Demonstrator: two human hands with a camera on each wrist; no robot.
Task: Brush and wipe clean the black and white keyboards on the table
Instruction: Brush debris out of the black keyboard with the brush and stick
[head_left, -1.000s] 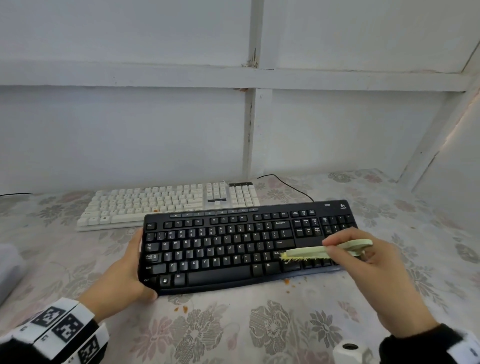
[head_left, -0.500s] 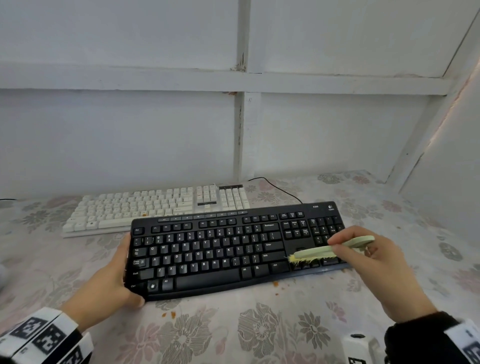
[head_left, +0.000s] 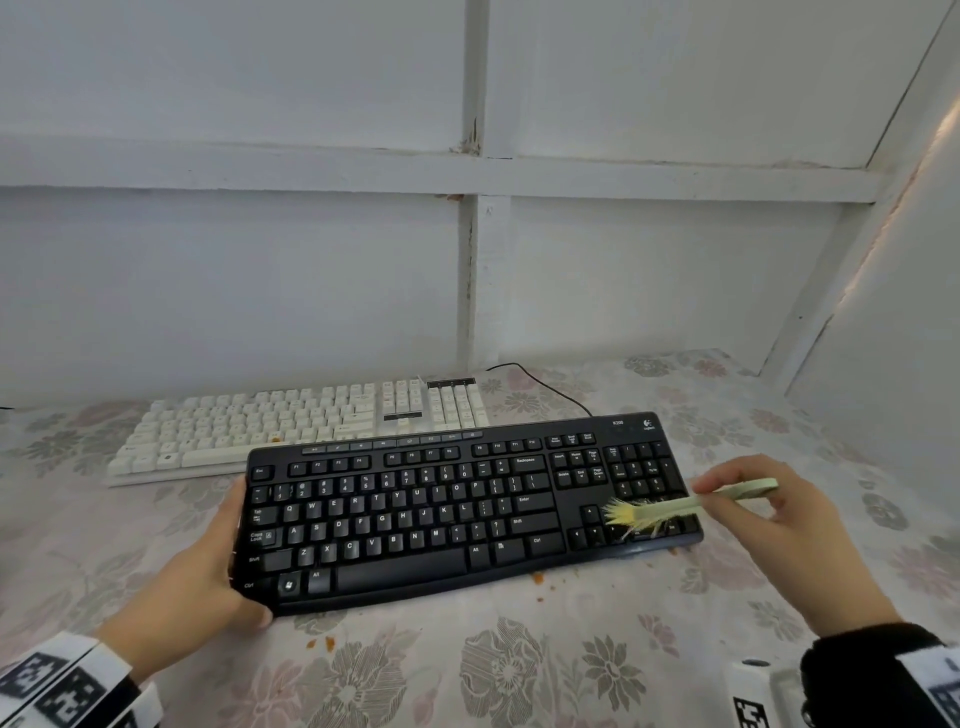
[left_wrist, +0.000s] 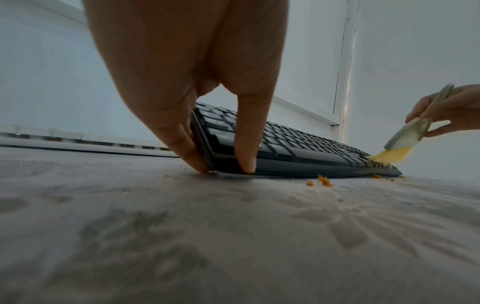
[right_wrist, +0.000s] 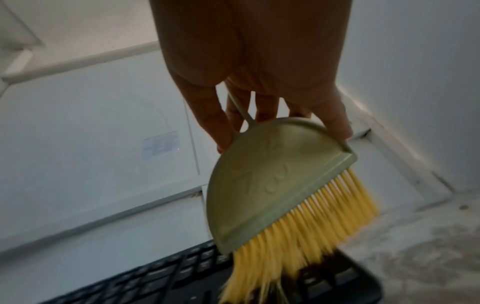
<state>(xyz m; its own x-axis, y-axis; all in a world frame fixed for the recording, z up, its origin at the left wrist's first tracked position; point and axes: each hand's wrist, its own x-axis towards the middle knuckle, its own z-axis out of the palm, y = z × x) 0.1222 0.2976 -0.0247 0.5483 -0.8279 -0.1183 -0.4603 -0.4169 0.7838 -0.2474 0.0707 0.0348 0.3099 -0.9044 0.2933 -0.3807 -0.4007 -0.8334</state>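
The black keyboard (head_left: 441, 512) lies in front of me on the flowered tablecloth, with the white keyboard (head_left: 291, 423) just behind it. My left hand (head_left: 208, 577) grips the black keyboard's left end (left_wrist: 207, 144), thumb on its near corner and fingers along the side. My right hand (head_left: 769, 525) pinches the handle of a small pale-green brush (head_left: 670, 506) with yellow bristles (right_wrist: 298, 236). Its bristles touch the keys near the arrows and number pad at the keyboard's right end (right_wrist: 324, 283). Orange crumbs (left_wrist: 324, 181) lie on the cloth along the keyboard's front edge.
A white panelled wall (head_left: 467, 260) rises right behind the keyboards and closes the right side. A black cable (head_left: 550, 389) runs from the back of the keyboards toward the wall. More crumbs (head_left: 324, 643) dot the cloth near my left hand.
The brush has swept to the right along the black keyboard, from below the Enter key to the arrow keys and number pad. My left hand keeps its hold on the left end.
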